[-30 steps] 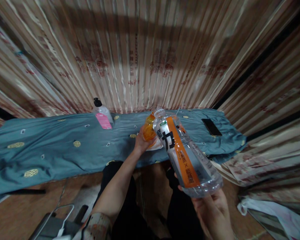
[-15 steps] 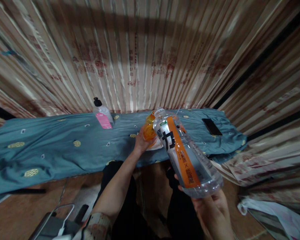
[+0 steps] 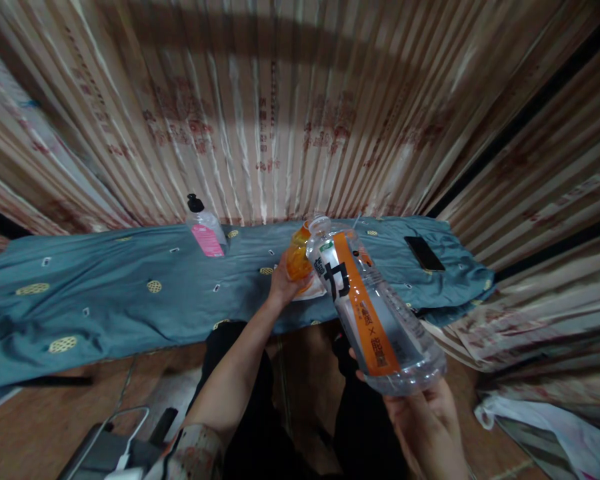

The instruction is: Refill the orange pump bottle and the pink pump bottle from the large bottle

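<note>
My right hand [image 3: 423, 417] grips the base of a large clear plastic bottle [image 3: 375, 313] with an orange and silver label. The bottle is tilted, its uncapped-looking neck pointing up and left. Around an orange-coloured bottle [image 3: 299, 257] my left hand [image 3: 283, 283] is closed, holding it over the cloth-covered surface. The clear bottle's neck overlaps the orange bottle from my viewpoint; whether they touch, I cannot tell. Under the orange bottle lies a white and orange flat item [image 3: 313, 289], partly covered.
A pump bottle [image 3: 207, 233] with a pink label stands left on the blue-green patterned cloth [image 3: 115, 287]. A black phone [image 3: 424, 254] lies at the right. Pleated curtains [image 3: 220, 113] hang behind. A white cable [image 3: 130, 433] and a dark case sit below left.
Both hands and both bottles stay almost where they were. The curtain folds at the upper left have shifted slightly.
</note>
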Demonstrator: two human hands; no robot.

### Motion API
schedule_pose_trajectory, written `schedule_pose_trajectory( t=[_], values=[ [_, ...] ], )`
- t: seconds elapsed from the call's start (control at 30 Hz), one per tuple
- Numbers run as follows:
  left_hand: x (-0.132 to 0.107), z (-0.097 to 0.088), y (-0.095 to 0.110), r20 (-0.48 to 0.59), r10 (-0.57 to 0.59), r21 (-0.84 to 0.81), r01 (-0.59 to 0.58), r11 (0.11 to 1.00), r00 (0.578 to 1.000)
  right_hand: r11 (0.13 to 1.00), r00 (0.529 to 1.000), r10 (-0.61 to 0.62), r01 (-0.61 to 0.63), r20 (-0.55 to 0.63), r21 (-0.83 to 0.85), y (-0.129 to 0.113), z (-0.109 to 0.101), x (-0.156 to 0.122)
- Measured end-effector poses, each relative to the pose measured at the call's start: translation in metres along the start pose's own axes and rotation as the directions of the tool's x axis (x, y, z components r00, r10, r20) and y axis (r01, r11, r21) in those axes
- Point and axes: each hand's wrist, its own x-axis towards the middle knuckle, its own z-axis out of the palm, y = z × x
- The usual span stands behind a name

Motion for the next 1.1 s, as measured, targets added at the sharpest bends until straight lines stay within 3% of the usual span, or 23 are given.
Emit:
schedule_pose_trajectory(
  t=[0.37,1.1],
  values=[
    [0.001,0.0,-0.001,0.011,0.003,0.001,-0.003,1.0,1.0,1.0,0.998,-0.027,0.027,0.06,-0.007,0.006,-0.008,0.001],
    [0.001,0.001,-0.006,-0.011,0.039,-0.006,-0.039,0.999,0.999,1.0,1.0,-0.016,0.016,-0.01,-0.009,0.006,-0.01,0.001]
  ],
)
